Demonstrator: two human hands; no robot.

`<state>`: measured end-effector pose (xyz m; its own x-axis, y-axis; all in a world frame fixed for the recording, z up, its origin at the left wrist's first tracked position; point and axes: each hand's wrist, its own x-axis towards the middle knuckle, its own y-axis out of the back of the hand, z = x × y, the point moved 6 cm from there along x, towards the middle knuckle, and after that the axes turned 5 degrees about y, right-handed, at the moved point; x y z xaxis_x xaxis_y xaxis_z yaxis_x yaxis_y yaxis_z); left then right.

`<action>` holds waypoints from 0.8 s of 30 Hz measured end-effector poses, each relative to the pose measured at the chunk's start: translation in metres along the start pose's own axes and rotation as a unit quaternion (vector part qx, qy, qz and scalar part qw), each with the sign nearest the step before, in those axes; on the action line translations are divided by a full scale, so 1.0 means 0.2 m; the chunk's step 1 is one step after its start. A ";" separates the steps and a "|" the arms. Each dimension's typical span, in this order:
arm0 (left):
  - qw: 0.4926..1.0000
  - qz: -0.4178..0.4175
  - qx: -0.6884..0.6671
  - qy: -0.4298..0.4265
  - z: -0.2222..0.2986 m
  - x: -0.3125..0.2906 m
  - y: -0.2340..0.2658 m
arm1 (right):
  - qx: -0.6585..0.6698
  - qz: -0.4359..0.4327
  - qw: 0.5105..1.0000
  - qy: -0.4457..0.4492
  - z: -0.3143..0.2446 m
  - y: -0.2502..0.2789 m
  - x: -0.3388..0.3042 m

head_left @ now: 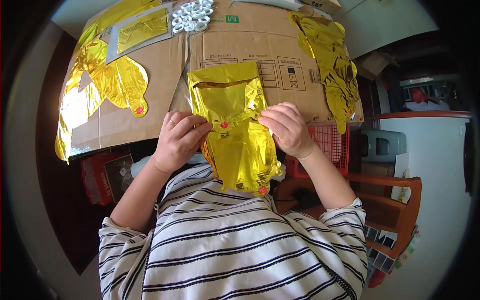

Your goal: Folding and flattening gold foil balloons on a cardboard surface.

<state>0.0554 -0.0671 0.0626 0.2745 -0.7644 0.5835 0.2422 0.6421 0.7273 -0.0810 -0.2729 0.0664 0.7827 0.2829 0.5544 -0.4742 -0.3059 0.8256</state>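
A shiny gold foil balloon (240, 150), flat and folded, hangs over the near edge of the cardboard in front of me. My left hand (181, 137) pinches its left side close to a red spot. On the opposite side my right hand (289, 129) pinches the foil between thumb and fingers. The balloon's upper part lies flat on the cardboard; its lower end, with another red spot, droops toward my striped shirt. More flat gold foil balloons lie to the left (117, 82) and to the right (330, 65).
Flattened cardboard (235, 45) covers the work surface. At the far left are a clear packet of gold foil (142, 31) and several white ribbon rolls (192, 15). A red plastic basket (327, 150), a wooden chair (400, 210) and a grey stool (385, 142) stand at right.
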 end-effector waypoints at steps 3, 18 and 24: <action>1.000 -0.017 0.004 -0.003 -0.01 0.01 0.01 | 0.028 0.000 1.000 -0.004 0.01 0.02 0.03; 0.997 -0.048 0.006 0.053 -0.01 0.02 0.03 | 0.124 -0.086 0.988 -0.027 0.09 -0.03 0.15; 0.997 -0.056 0.018 0.049 0.00 0.02 0.03 | 0.096 -0.095 0.991 -0.008 0.08 -0.03 0.13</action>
<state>0.0579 -0.0662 0.0693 0.3377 -0.8208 0.4608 0.2429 0.5489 0.7998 -0.0511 -0.2776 0.0748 0.8579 0.3376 0.3874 -0.2327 -0.4170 0.8786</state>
